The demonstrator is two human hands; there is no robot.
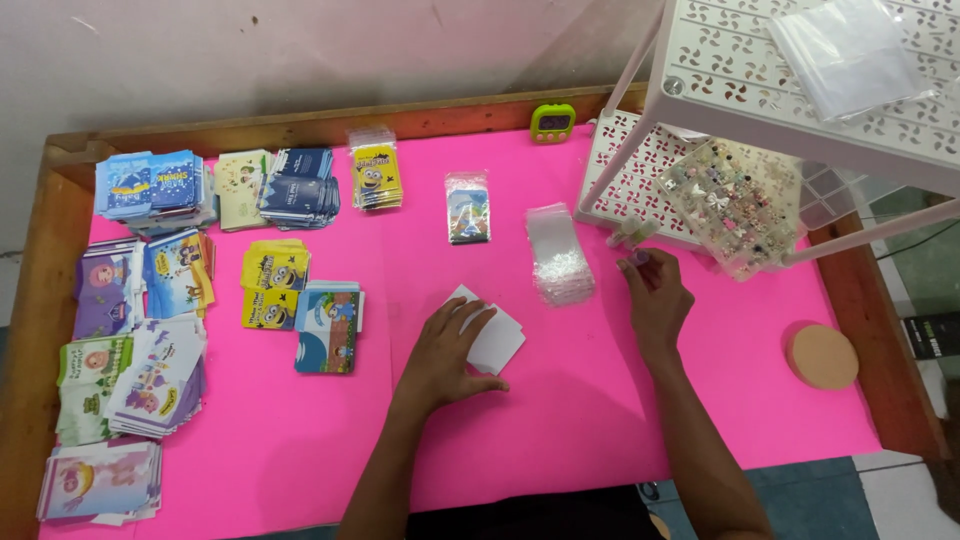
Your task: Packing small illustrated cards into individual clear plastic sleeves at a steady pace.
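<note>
My left hand [452, 350] lies flat, fingers spread, on a small stack of white cards [497, 340] in the middle of the pink table [560, 420]. My right hand [655, 295] is raised a little to the right, its fingertips pinched on a small pale object [637, 259] near the foot of the white rack. Between the hands lies a pile of clear plastic sleeves [558, 254]. A single sleeved picture card [468, 208] lies farther back.
Several stacks of cartoon cards [180, 270] cover the table's left half. A white perforated rack [800, 90] stands at the right with a clear compartment box of small trinkets [735, 200]. A green timer [553, 122] sits at the back, a round cork coaster [823, 356] at the right.
</note>
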